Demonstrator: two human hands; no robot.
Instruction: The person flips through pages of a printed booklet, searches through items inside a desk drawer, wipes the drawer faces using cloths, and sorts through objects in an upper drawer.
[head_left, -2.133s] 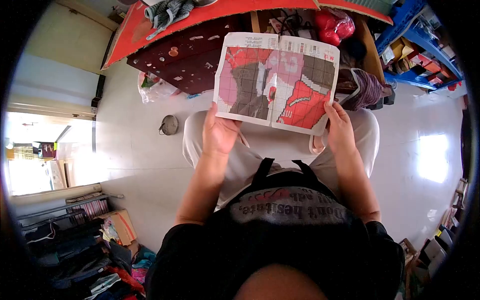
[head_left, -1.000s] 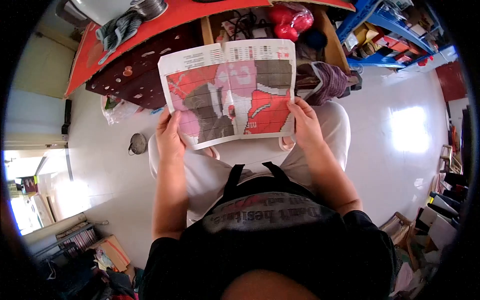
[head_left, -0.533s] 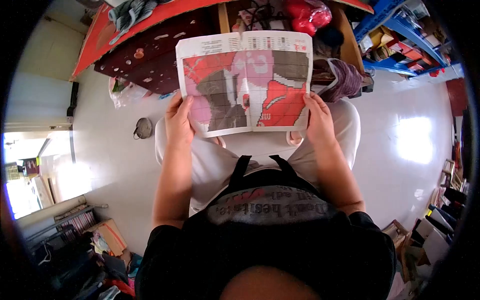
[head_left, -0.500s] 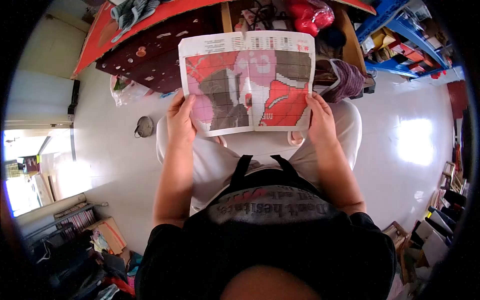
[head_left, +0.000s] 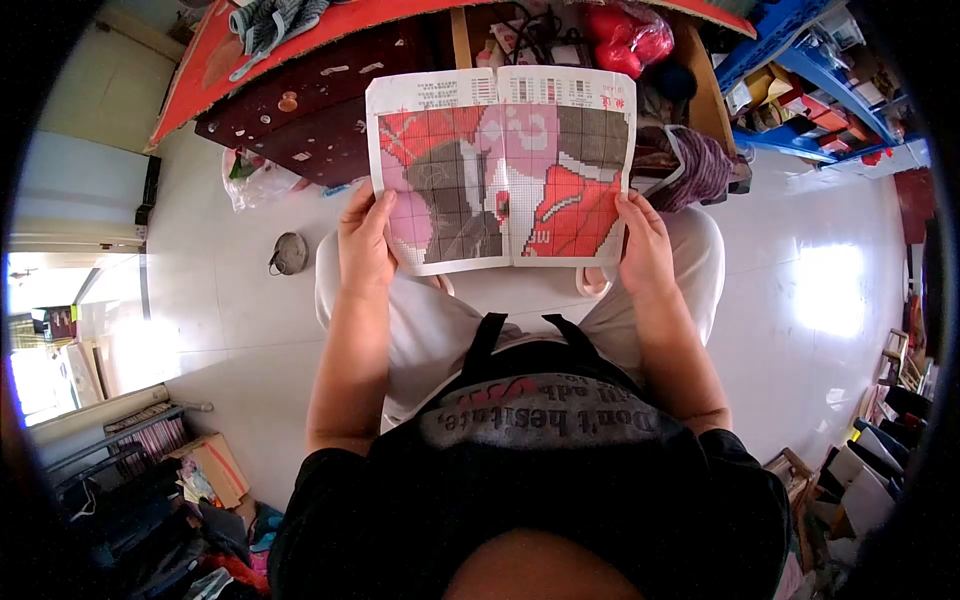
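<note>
Chart (head_left: 506, 172) leveller, pinched in both grips (head_left: 367, 243) (head_left: 645, 247)

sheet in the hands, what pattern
The sheet is gridded in red, pink, dark grey and white; head view.

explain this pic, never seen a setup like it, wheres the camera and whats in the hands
There is no machine here: these are a person's bare hands, filmed by one camera worn on the head, looking down past a black shirt. The left hand and right hand hold opposite sides of a white paper sheet printed with a gridded pattern in red, pink and dark grey. Beyond it, a red, flat tabletop bears a grey, ribbed cloth item. Near that, an open wooden drawer holds red, rounded things in clear plastic. A small, round, grey object sits on the pale floor.
</note>
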